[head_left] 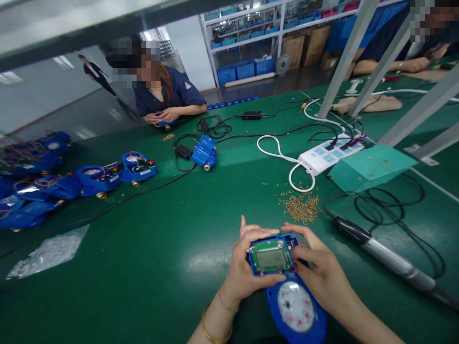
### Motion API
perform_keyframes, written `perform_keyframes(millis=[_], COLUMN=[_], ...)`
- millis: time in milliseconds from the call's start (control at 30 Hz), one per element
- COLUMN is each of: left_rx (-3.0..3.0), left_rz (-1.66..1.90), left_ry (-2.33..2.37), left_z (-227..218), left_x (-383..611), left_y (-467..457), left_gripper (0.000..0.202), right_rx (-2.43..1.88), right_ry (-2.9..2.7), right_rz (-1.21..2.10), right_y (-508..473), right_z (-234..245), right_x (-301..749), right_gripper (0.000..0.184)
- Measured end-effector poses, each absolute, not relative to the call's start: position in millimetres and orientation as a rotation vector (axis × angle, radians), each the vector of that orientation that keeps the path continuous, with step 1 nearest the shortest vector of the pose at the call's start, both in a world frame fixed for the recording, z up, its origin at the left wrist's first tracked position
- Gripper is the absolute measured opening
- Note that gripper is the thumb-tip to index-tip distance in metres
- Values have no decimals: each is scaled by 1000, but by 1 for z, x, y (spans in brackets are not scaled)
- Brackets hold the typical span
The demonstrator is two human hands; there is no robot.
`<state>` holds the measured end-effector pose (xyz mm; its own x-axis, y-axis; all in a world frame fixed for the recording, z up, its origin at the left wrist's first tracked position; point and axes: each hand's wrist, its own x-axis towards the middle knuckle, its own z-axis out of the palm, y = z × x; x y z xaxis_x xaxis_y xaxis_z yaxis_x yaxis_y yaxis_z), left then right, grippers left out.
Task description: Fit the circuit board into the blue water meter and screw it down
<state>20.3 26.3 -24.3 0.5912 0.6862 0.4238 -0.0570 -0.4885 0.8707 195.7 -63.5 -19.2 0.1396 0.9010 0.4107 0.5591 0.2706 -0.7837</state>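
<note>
A blue water meter (296,306) with a round dial lies at the front of the green table. At its far end sits a green circuit board (271,258) with a grey display, set in a blue housing. My left hand (242,263) is closed round the left side of that housing, thumb along the near edge. My right hand (317,265) has its fingers curled at the housing's right side, by some wires; the fingertips are partly hidden. Beyond the hands lies a pile of small brass-coloured screws (303,208).
A corded electric screwdriver (383,255) lies at right, near a teal box (373,167) and a white power strip (328,153). Several blue meters (96,179) line the left, behind a clear plastic bag (50,251). Metal posts (346,62) rise at right. A co-worker (165,91) sits across the table.
</note>
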Motion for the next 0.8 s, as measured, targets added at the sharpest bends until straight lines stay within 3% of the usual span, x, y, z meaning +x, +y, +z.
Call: perform_keyframes(millis=[100,400,800], left_rx=[1974,2123,2013], left_rz=[989,1169,974], left_ry=[518,524,692], left_z=[-21,-20,-10], left_x=[19,14,24], left_y=[24,6,0], left_gripper=[65,69,60], right_rx=[-1394,-1437,-1372], right_ry=[-1422,-1256,-1283], right_rz=[620,774,957], right_y=[-65,-72,-65], right_z=[-20,-19,-13], right_x=[191,185,190], right_gripper=[25,24,28])
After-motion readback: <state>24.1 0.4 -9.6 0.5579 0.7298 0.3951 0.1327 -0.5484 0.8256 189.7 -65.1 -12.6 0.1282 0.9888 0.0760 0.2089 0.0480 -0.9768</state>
